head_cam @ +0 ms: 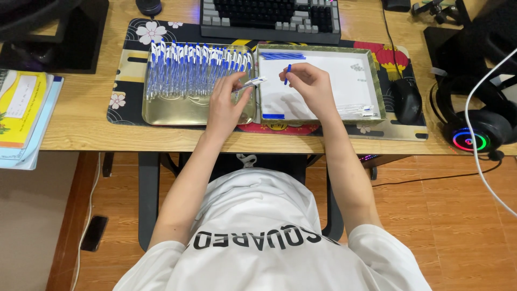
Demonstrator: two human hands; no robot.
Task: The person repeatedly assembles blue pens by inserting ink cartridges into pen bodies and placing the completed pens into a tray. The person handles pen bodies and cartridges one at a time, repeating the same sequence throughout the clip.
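From the head camera we look down on a wooden desk [81,118] with a patterned mat [126,59] across its middle. On the mat's left half sits a gold metal tray [177,110], and along its far edge a long row of blue-and-white pens [194,67] lies packed side by side. Right beside it, touching, is a shallow box with a white floor [328,81]; a bundle of blue refills [283,55] lies in its far left corner, a small blue strip [273,116] at its near left corner, and a few clear parts [358,110] near its right wall.

Now the hands. Our left hand [226,105] hovers over the tray's right edge, fingers curled together, pinching a clear pen barrel [251,82] that points toward the box. Our right hand [309,86] is over the box's left half, fingers closed, thumb and forefinger nipping a short blue piece [288,73] held upright. The two hands are near, not touching.

At the desk's right edge lie a black mouse [406,99] and a headset [474,126].
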